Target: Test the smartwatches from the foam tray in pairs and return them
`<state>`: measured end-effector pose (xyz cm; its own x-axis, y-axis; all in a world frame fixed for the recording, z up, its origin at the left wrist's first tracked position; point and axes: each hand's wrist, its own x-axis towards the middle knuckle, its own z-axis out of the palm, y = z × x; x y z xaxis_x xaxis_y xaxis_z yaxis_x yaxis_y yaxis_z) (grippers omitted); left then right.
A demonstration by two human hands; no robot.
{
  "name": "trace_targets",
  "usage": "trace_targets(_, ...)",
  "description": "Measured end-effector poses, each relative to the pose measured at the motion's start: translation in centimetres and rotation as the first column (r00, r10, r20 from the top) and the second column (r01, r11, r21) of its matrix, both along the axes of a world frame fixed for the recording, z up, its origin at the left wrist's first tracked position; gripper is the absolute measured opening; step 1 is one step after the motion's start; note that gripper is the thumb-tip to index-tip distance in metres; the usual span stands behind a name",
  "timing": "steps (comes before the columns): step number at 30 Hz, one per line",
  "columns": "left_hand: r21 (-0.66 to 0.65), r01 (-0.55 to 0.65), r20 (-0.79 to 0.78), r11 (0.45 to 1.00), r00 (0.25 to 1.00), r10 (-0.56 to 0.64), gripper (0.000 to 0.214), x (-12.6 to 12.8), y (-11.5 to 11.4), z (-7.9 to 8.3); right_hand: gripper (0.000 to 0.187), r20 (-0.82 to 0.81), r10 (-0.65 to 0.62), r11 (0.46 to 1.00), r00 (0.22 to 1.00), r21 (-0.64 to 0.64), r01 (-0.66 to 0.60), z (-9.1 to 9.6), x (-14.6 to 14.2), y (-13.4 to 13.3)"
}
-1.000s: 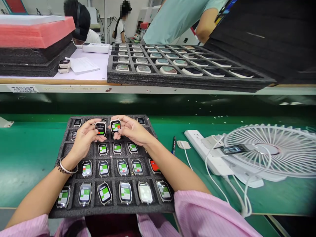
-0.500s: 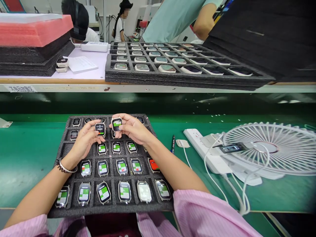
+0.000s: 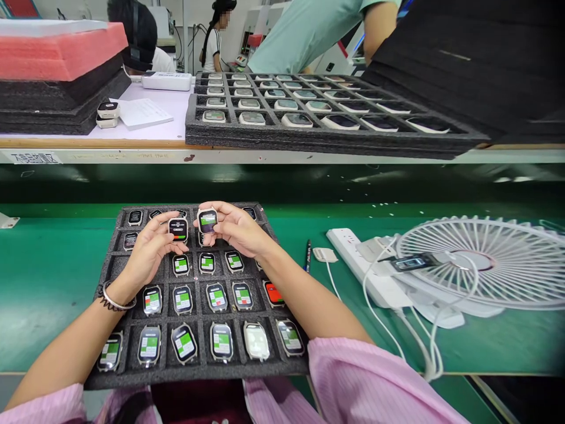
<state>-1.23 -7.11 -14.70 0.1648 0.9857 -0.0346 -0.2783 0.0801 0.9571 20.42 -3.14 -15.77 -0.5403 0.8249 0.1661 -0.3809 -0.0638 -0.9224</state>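
Observation:
Above the far half of a black foam tray (image 3: 198, 375), each of my hands grips a smartwatch body without a strap. My left hand (image 3: 148, 250) pinches a smartwatch (image 3: 178, 229) by its sides; its dark screen shows text and a red and green bar. In my right hand (image 3: 233, 227) is another smartwatch (image 3: 207, 221), with a green and white pattern on its lit screen and my thumb at its lower right edge. Several more watches lie in the tray's compartments, most lit green and white. One watch (image 3: 274, 293) glows red, and another (image 3: 256, 341) looks whitish.
Right of the tray are a pen (image 3: 308, 256), a white charging pad (image 3: 325, 255), a power strip (image 3: 366, 271) with cables, and a white fan (image 3: 468, 262). A second watch tray (image 3: 282, 138) sits on the shelf above, beside stacked foam (image 3: 62, 53). Other people are behind it.
The right-hand watch's screen has changed, with the green area now spread differently. Both hands keep their hold in nearly the same place. Behind the shelf, the person in the pale green top has shifted.

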Motion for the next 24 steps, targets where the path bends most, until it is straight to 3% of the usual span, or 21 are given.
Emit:
trace_targets(12,0.009,0.019,-0.024,1.0,1.0,-0.019,0.051,0.08,-0.2,-0.29,0.044,0.045,-0.037,0.999,0.998,0.023,0.036,-0.3,-0.08,0.01)
trace_targets(24,-0.048,-0.049,-0.032,0.998,0.998,0.048,0.048,0.15,0.12,-0.28,0.044,0.048,-0.03,0.998,0.998,0.057,0.028,0.0,0.24,-0.02)
